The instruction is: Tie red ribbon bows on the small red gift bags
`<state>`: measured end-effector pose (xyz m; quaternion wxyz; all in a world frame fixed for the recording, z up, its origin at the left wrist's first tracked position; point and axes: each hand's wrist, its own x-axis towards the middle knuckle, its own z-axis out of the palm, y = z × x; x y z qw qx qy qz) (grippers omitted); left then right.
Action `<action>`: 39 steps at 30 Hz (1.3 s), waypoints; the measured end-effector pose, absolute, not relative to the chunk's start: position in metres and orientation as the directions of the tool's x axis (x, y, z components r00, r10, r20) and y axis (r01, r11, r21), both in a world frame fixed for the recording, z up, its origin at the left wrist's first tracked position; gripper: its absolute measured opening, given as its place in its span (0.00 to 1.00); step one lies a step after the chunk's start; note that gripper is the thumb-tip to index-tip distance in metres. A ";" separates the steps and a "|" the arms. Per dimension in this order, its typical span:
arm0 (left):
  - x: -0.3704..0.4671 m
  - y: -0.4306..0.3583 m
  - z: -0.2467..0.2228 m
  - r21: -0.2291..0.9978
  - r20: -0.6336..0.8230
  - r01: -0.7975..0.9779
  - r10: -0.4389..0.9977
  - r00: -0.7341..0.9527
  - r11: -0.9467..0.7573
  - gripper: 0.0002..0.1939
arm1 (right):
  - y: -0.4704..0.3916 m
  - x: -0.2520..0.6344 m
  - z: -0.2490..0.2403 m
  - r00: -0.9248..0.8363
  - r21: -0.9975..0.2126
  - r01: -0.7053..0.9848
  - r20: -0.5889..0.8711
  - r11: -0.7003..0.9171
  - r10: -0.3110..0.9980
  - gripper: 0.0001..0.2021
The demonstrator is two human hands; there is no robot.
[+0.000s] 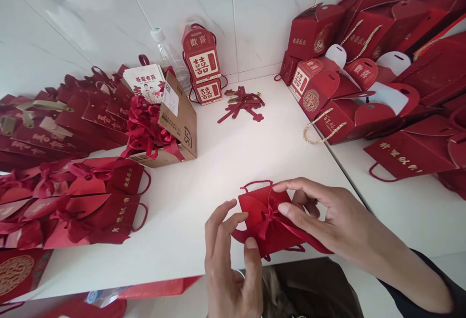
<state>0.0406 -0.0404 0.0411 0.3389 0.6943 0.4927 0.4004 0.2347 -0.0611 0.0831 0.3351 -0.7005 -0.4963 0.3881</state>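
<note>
A white table [214, 162] spans the view, with red boxes [386, 22] massed at its right and tied boxes [120, 211] at its left. Toward the back left stands a carton [184, 119] heaped with ribbons [143, 124]; red strips [242, 104] lie right of it. At the near edge, the right hand [337, 216] rests its thumb on the bow; its far fingers are partly hidden, so I cannot tell whether they grip. The left hand [233, 264] is moderately wide, fingers curled at the box's left side. Between both hands sits the red box [253, 202], topped by a satin bow [270, 216].
</note>
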 end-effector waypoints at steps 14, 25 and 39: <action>0.042 -0.035 0.039 0.570 0.527 0.537 0.778 0.341 -0.622 0.10 | -0.067 0.231 0.079 0.187 -0.824 0.500 -0.198 -0.267 0.962 0.12; 0.047 -0.040 0.030 0.756 0.401 0.459 0.884 0.238 -0.467 0.08 | -0.068 0.226 0.078 0.181 -0.879 0.324 -0.306 -0.350 0.935 0.14; 0.049 -0.048 0.035 0.919 0.308 0.244 0.950 0.043 -0.309 0.08 | -0.069 0.230 0.073 0.245 -0.874 0.354 -0.256 -0.332 0.935 0.14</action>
